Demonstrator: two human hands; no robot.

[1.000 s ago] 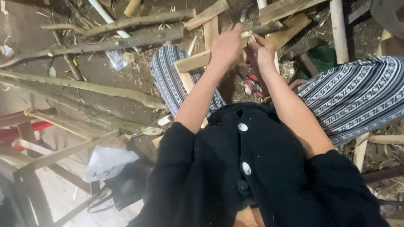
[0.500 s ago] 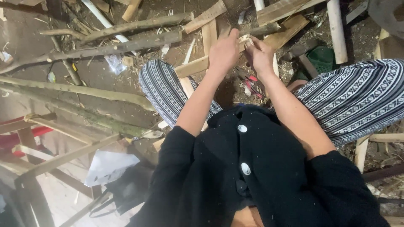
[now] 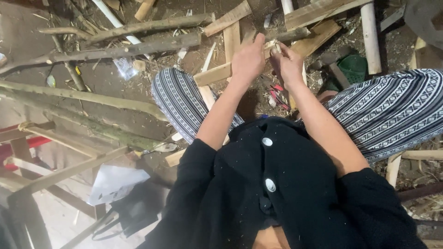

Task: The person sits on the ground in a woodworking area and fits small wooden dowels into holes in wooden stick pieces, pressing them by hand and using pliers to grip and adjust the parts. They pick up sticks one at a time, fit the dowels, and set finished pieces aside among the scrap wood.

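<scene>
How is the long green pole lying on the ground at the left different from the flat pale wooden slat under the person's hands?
The green pole is round, with greenish bark still on it; the wooden slat is flat, sawn and pale. The pole is far longer, running off the left edge, while the slat is short. The pole lies away from both hands; the slat passes beneath the left hand. Both lie on the littered dirt ground.

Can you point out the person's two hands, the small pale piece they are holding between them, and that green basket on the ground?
left hand [image 3: 248, 59], head view, back of hand
right hand [image 3: 290, 64], head view, back of hand
small pale piece [image 3: 276, 47], head view, visible tip
green basket [image 3: 354, 68], head view, mesh side
</scene>
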